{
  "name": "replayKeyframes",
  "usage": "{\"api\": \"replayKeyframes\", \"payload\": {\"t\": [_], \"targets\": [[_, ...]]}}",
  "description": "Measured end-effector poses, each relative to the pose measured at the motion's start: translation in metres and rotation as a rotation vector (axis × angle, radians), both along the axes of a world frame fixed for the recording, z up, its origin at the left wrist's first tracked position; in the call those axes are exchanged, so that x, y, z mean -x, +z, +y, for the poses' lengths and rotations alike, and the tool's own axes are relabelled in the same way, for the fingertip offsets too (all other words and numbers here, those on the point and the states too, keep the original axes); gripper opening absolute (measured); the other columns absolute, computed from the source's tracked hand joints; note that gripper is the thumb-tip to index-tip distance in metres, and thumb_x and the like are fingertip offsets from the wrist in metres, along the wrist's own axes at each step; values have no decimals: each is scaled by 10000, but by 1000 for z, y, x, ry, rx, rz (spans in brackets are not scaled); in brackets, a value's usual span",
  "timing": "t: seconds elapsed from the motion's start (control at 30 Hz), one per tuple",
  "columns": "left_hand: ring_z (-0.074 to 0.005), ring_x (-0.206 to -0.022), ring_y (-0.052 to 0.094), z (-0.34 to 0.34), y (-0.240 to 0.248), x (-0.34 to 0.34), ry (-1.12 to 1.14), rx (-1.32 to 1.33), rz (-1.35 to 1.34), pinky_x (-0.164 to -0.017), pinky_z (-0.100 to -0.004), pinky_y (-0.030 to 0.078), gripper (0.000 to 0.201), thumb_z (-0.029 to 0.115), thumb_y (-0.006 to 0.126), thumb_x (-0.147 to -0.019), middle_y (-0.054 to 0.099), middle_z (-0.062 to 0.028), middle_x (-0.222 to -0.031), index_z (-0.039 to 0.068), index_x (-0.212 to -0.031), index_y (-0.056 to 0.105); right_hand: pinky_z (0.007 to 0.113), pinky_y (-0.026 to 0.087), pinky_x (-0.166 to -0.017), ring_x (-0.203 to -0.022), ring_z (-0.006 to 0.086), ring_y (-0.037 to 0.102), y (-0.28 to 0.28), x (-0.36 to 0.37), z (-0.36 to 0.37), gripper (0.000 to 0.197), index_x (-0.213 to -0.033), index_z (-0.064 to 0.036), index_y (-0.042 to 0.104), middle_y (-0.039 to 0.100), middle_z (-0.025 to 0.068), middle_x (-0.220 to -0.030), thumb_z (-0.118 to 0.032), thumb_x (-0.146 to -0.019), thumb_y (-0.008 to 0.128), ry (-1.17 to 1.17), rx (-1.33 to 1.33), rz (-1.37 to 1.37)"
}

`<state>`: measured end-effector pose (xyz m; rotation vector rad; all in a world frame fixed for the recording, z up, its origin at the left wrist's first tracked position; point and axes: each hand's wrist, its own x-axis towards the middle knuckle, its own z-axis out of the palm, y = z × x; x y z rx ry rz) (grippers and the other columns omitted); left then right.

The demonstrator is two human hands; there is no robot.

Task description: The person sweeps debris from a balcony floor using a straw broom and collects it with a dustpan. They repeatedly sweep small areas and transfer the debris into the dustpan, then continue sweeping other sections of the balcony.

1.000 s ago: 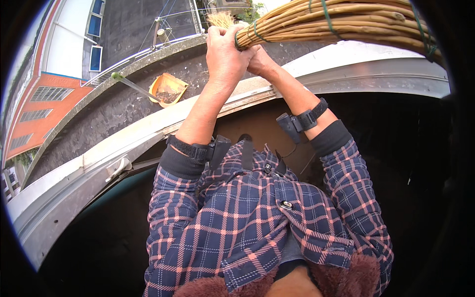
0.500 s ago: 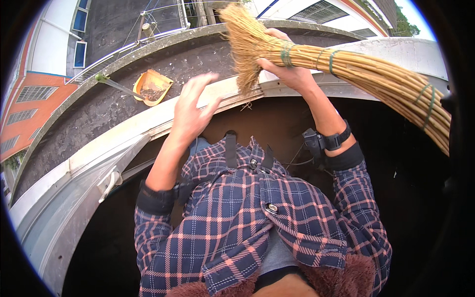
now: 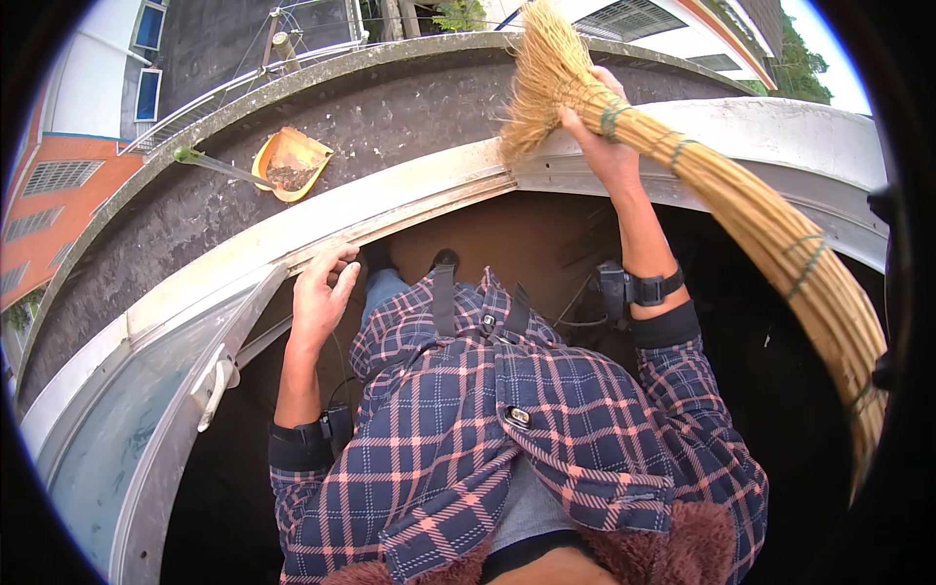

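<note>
A straw broom [image 3: 736, 185] made of bundled stalks with green ties runs from the upper middle to the right edge. Its bristles fan out beside the pale window sill [image 3: 429, 180]. My right hand [image 3: 606, 146] is closed round the broom just behind the bristles. Beside the sill and the corner of the open window sash, my left hand [image 3: 320, 300] is raised with loosely curled fingers and the thumb apart, holding nothing. Whether its fingertips touch the frame I cannot tell. Beyond the sill, a yellow-orange dustpan [image 3: 314, 153] with brown debris in it lies on the dark ledge.
The window sash [image 3: 127, 429] with a white handle [image 3: 216, 385] stands open at my left. A rough dark ledge [image 3: 409, 117] with a raised rim curves outside. Farther off are an orange building [image 3: 58, 185] and a railing. My shoe [image 3: 445, 258] shows on the brown floor.
My right hand has carried the broom to the right, and its stalk end has swung down. My left hand has come back from over the sill, down and leftward, to the sash corner.
</note>
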<state>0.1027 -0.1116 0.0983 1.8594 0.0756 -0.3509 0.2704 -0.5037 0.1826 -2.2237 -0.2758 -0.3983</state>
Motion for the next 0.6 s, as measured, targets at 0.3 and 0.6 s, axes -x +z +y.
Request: {"api": "replayKeyframes", "payload": {"t": [0.3, 0.6], "targets": [[-156, -752, 619, -1, 9, -4, 22, -14, -53, -687, -275, 503, 239, 70, 649, -873, 661, -97, -948, 27, -1109, 653, 266, 473, -862, -956, 108, 568, 8, -5, 7, 470, -1193, -5, 532, 614, 44, -1046, -104, -782, 736, -8, -341, 226], [-154, -738, 622, 0, 11, -2, 23, 8, -26, -676, -277, 500, 238, 61, 647, -871, 665, -94, -937, 28, -1106, 647, 284, 483, -872, -989, 117, 567, 13, 15, 20, 550, -1258, -5, 501, 595, 52, -1108, -108, -783, 758, -102, -261, 315]]}}
